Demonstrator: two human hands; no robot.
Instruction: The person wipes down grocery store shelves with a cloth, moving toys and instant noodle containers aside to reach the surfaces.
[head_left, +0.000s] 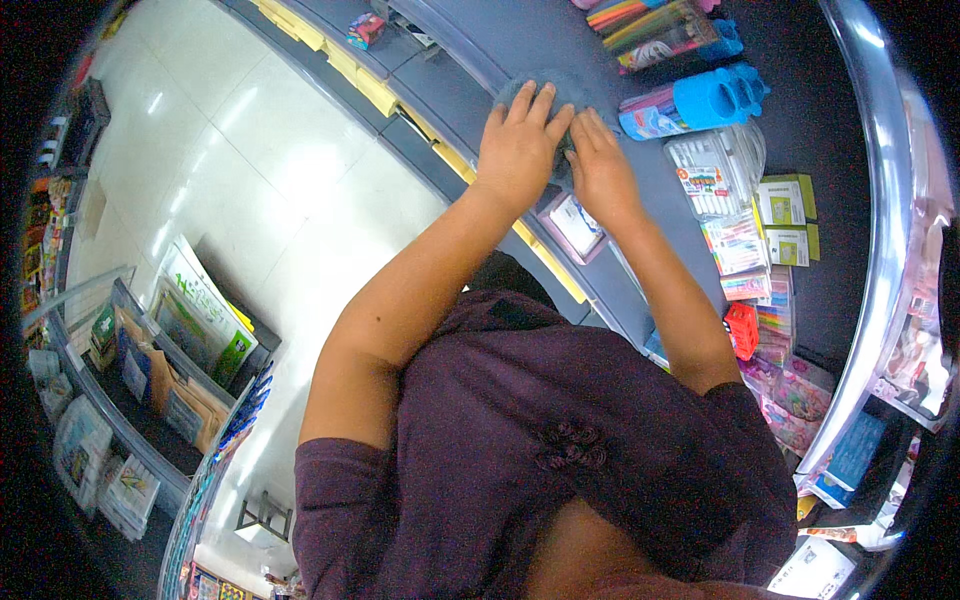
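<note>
A grey-blue cloth (574, 84) lies bunched on the dark shelf board (457, 86), partly hidden beneath my hands. My left hand (520, 150) presses down on its left side with the fingers spread and holds it. Close beside, my right hand (602, 172) grips the right side, fingers bent over the fabric. The two hands nearly touch at the fingertips. Just below them a small pink-edged box (574, 227) sits near the shelf's front edge. Blue cup-shaped holders of coloured pens (694, 105) stand to the right of my right hand.
Yellow label strips (360, 81) line the shelf front. Clear cases of markers (709, 172), pen packs (735, 244) and a red plastic basket (741, 330) lie along the right. A curved metal rail (870, 150) bounds that side. Tiled floor (300, 172) and a lower rack of folders (199, 315) lie left.
</note>
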